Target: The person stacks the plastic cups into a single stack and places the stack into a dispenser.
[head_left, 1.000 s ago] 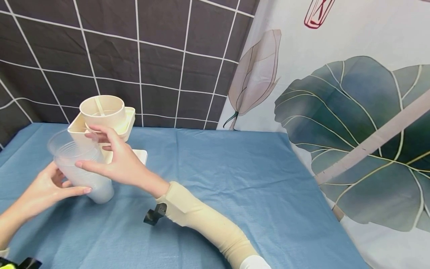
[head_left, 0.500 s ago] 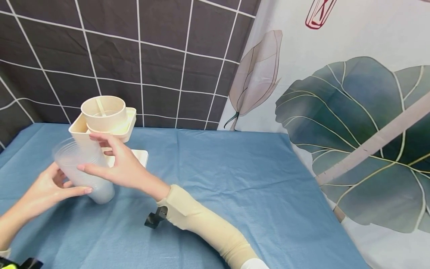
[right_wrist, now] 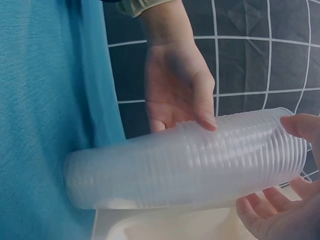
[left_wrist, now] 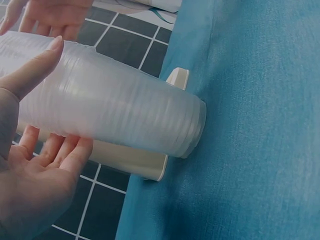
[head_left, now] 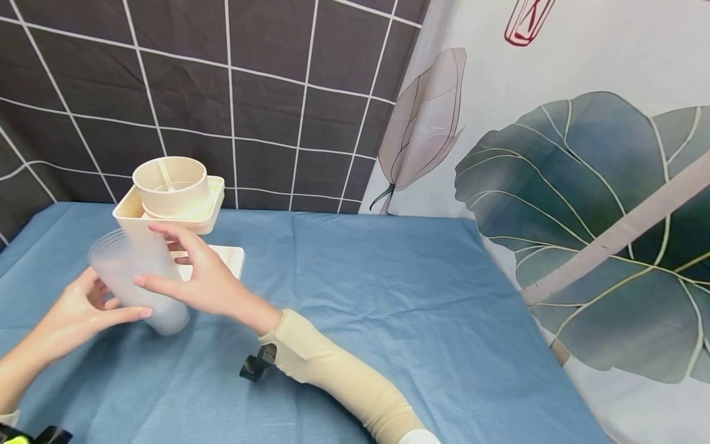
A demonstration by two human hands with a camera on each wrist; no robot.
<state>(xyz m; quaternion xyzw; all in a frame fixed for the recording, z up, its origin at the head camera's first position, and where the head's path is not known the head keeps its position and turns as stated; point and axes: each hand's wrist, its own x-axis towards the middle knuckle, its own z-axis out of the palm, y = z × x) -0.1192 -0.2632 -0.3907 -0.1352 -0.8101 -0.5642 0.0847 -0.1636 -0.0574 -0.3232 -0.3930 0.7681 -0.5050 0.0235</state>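
Note:
A tilted stack of clear plastic cups (head_left: 133, 265) stands with its lower end at the blue cloth, its open rims toward the upper left in the head view. My left hand (head_left: 80, 314) grips the stack from the left, thumb across the near side and fingers beneath, as the left wrist view shows. My right hand (head_left: 202, 271) is around the upper part near the rims, thumb on one side and curled fingers on the other. In the right wrist view the ridged rims of the nested cups (right_wrist: 250, 145) lie between that thumb and the fingers (right_wrist: 260, 207).
Behind the stack is a cream stand with a rectangular tray (head_left: 213, 206), a round divided container (head_left: 172, 200) on top and a flat base (head_left: 233, 259), partly hidden by the right hand. Blue cloth (head_left: 388, 308) covers the table. A dark grid-patterned curtain (head_left: 266, 105) hangs behind.
The cup rim at the top of the stack has moved down, closer to the other cups. My right hand has moved slightly down with it; the left hand has hardly moved.

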